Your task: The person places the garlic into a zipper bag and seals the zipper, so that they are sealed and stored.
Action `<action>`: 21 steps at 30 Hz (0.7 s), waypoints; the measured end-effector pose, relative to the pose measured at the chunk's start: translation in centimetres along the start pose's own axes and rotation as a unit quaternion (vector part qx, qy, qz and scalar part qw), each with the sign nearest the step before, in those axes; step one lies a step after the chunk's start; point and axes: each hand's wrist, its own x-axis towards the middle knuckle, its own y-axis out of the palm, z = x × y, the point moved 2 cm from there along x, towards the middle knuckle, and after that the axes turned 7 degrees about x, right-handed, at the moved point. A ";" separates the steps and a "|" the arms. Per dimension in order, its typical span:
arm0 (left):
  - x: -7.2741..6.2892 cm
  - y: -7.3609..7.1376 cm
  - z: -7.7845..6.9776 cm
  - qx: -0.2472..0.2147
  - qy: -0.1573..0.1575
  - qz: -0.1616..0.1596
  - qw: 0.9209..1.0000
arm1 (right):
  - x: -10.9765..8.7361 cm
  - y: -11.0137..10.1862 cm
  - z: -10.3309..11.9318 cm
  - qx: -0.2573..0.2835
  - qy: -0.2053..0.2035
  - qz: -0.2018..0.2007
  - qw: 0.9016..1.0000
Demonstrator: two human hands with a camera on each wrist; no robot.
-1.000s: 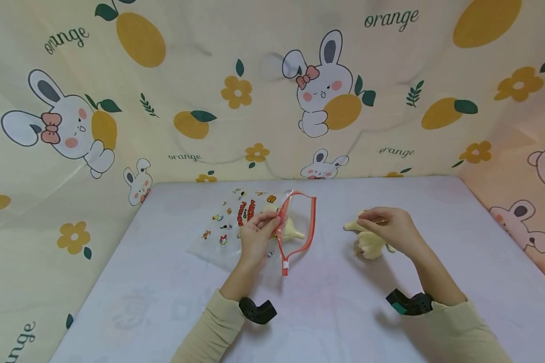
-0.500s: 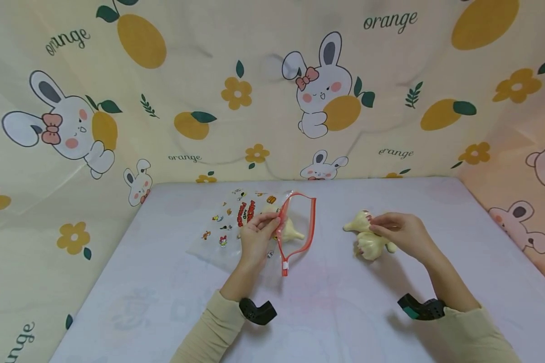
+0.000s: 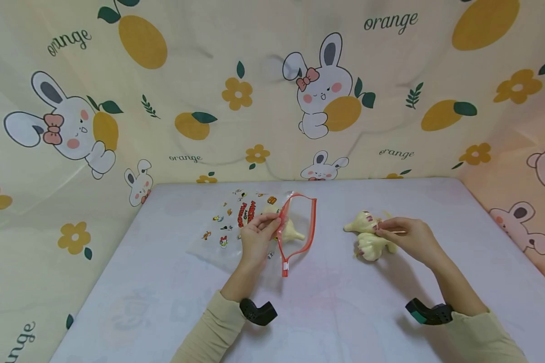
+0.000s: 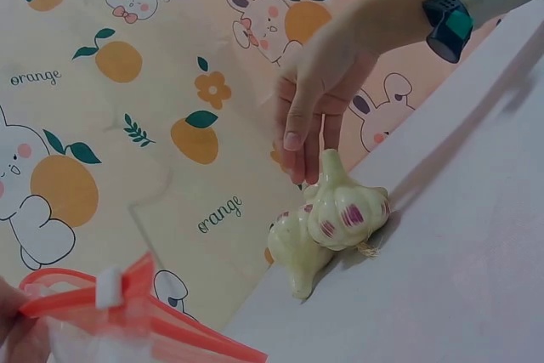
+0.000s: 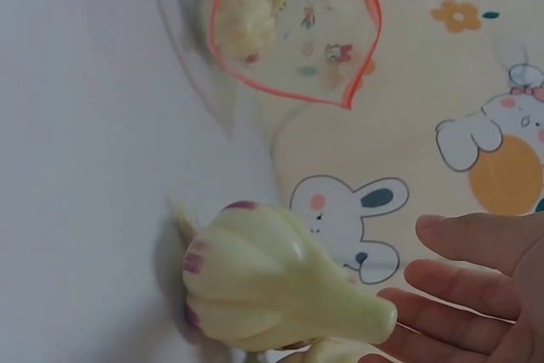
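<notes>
In the head view my left hand (image 3: 257, 235) pinches the near rim of a clear zip bag (image 3: 229, 244) with a red zipper edge (image 3: 312, 222). The mouth of the bag gapes to the right, and a garlic bulb (image 3: 292, 232) shows inside, its stem toward the opening. To the right, garlic bulbs lie bunched on the table, one pointing left (image 3: 360, 223) and another in front of it (image 3: 370, 246). My right hand (image 3: 408, 237) hovers right at them, fingers loose around nothing. In the right wrist view its fingers (image 5: 455, 325) spread beside the stem of the nearest bulb (image 5: 263, 278).
A white cloth covers the table (image 3: 326, 312). Behind it hangs a cream curtain (image 3: 254, 60) printed with rabbits and oranges, and a pinkish one (image 3: 526, 171) closes the right side. Black wrist cameras sit on the left (image 3: 257, 311) and right (image 3: 428, 311) wrists.
My right hand has drawn back to the right and slightly nearer, uncovering more of the garlic bulbs. My left hand and the bag have stayed put.
</notes>
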 end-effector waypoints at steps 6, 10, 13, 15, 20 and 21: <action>0.0 0.0 0.0 -0.001 -0.006 0.002 1.000 | -0.1 0.2 -0.7 0.002 0.005 0.009 1.000; 0.0 0.0 0.0 -0.002 -0.007 0.002 1.000 | -0.2 0.5 -1.1 0.011 0.011 0.018 1.000; 0.0 0.0 0.0 0.001 -0.010 0.001 1.000 | -0.3 0.7 -1.4 0.016 0.012 0.021 1.000; 0.0 0.0 0.0 0.004 -0.012 -0.001 1.000 | -0.3 0.8 -1.6 0.019 0.011 0.023 0.999; 0.0 0.0 0.1 0.012 -0.018 -0.003 1.000 | -0.4 0.9 -1.8 0.021 0.005 0.023 1.000; 0.0 0.0 0.1 0.013 -0.019 -0.003 1.000 | -0.4 0.9 -1.8 0.020 0.003 0.023 1.000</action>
